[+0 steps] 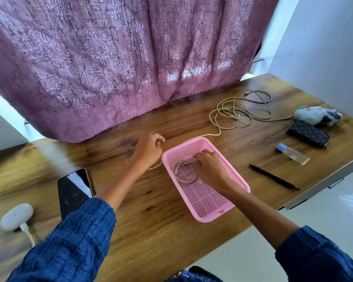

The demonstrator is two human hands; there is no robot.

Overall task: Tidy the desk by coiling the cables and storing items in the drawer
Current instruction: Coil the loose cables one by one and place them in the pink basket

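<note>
Right hand (209, 166) is reaching into the pink basket (226, 208), fingers curled down onto the coil (184, 172), seemingly pinching its right edge; exact grip is hidden by the knuckles. Left hand (149, 150) is hovering over the desk (151, 220) just left of the basket, fingers curled, pinching a thin pale cable (154, 167) that is trailing out under the wrist.

Basket is sitting mid-desk, long axis running from near right to far left; it is holding only the coil, which is lying flat in the far half. A small red mark is showing on the near rim, not readable.

Loose cable (243, 112) is sprawling in loops at the far right, one end running down toward the basket's far corner.

Right of the basket: black pen (273, 177) lying diagonally, tip end toward the near right; clear bottle (292, 154) with blue cap lying on its side, cap pointing far left; dark patterned pouch (308, 134); crumpled cloth bundle (318, 116) at the edge.

Left: phone (73, 192) lying screen up; white earbud case (16, 216) with a cord plugged in. No writing is readable on either.

Purple curtain (120, 58) is hanging behind the desk.
</note>
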